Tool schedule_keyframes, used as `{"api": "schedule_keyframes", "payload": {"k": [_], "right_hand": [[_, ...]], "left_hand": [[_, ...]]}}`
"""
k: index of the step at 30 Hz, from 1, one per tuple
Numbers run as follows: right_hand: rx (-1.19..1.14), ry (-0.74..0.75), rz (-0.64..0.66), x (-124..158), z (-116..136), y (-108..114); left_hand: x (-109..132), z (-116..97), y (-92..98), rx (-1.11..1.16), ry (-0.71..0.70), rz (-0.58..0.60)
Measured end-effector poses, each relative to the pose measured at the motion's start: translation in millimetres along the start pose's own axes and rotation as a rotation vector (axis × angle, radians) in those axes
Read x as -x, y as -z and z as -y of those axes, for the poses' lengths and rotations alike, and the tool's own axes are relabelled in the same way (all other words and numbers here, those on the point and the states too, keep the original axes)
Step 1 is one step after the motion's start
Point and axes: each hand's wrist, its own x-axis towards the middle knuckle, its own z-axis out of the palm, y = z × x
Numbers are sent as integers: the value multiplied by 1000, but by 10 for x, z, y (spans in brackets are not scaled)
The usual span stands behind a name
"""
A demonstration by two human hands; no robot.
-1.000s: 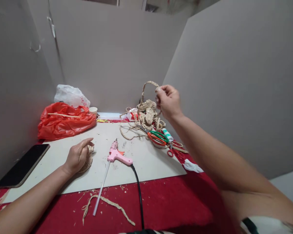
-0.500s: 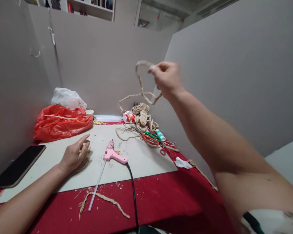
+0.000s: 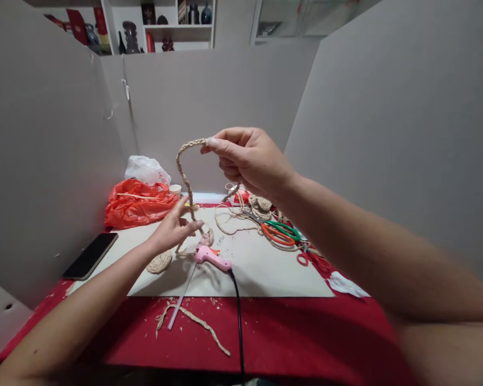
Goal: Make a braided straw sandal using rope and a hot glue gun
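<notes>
My right hand is raised above the table, pinching a braided straw rope between thumb and fingers. The rope arches to the left and hangs down towards the glue gun, its lower part looping there. My left hand reaches to the hanging rope with thumb and fingers apart; whether they touch it is unclear. Below lies a pink hot glue gun with a clear glue stick in it, its nozzle partly hidden by rope. A flat round straw coil rests on the white board below my left wrist.
Scissors with orange and green handles lie right, near straw coils. A red plastic bag, paper cup and phone stand left. A black cord and loose braid cross the red cloth. Grey partitions enclose the table.
My right hand has come down and left with the rope. My left hand has lifted off the round coil and moved to the hanging rope. The view has shifted.
</notes>
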Motion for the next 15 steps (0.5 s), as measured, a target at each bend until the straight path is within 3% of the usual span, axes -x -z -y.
{"api": "schedule_keyframes", "payload": {"k": [3,6,8,11,13,15], "right_hand": [[-65,16,-30,21,8,28],[-121,20,-134,23,-20,289],[-178,15,-243,29,-64,550],[-303,-21,-416,44,-190,930],[-349,-54,-455,49,-320,1096],[-411,-88,-470,47,-470,1171]], "left_hand": [[30,-9,-35,7,97,173],[121,57,110,-26,152,172],[181,98,301,-42,211,108],[249,114,632,-88,243,-121],[279,96,816,-135,225,-257],[302,70,943,-177,221,-311]]}}
